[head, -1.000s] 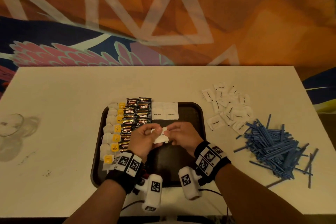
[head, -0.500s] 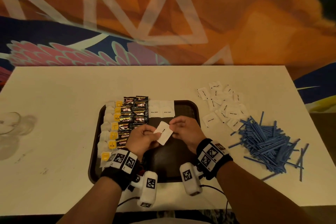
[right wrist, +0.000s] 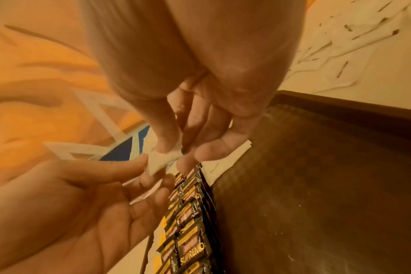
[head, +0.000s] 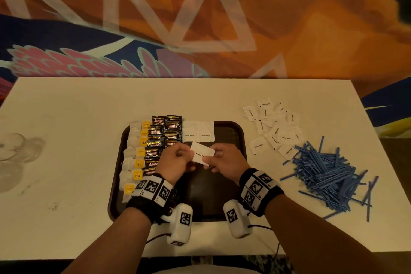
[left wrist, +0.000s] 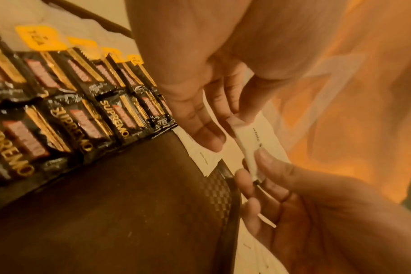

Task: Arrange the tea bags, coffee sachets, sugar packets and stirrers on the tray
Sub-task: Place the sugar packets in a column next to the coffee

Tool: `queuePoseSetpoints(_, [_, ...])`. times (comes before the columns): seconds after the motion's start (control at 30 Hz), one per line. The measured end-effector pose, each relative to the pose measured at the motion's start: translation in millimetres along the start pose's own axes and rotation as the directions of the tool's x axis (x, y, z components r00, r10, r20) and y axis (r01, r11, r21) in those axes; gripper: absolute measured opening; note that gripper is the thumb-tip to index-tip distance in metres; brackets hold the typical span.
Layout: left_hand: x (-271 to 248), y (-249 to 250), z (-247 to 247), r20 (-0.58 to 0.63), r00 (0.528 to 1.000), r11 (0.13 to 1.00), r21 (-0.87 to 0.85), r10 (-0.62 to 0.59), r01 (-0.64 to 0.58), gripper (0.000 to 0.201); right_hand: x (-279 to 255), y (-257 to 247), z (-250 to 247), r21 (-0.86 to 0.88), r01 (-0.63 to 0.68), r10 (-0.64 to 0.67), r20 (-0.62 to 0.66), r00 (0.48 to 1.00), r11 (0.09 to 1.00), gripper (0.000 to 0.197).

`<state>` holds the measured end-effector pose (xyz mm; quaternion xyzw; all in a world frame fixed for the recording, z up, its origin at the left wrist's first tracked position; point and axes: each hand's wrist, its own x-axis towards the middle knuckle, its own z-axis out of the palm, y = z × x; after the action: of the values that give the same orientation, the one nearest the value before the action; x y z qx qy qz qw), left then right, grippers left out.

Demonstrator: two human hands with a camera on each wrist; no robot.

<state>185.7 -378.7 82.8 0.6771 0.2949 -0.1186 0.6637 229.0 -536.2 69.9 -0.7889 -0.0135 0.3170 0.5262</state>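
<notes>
A dark brown tray (head: 235, 138) carries a column of tea bags (head: 135, 153) with yellow tags, two columns of black coffee sachets (head: 164, 138) and two white sugar packets (head: 198, 134) at its far edge. Over the middle of the tray both hands hold one more white sugar packet (head: 202, 155), printed side up. My left hand (head: 189, 155) pinches its left end and my right hand (head: 211, 159) pinches its right end. The left wrist view shows the packet (left wrist: 258, 140) edge-on between thumbs and fingers. It appears small in the right wrist view, the packet (right wrist: 160, 163) partly hidden by fingers.
Loose sugar packets (head: 273, 127) lie on the white table right of the tray. A heap of blue stirrers (head: 327, 173) sits further right, near the table's edge. A clear glass (head: 11, 147) stands at the far left. The tray's right half (right wrist: 317, 185) is bare.
The packet held between both hands has been turned flat so its printed face shows. It sits slightly further from me over the tray.
</notes>
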Motion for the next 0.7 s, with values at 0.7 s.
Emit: queuePoseSetpoints(0.7, [9.3,-35.5,-81.9,-0.277,0.950,0.990,-0.032,-0.142,0.139,0.005,96.2,16.2,26.4,-0.074,-0.270,0.240,-0.278,0.930,0.960,0.019])
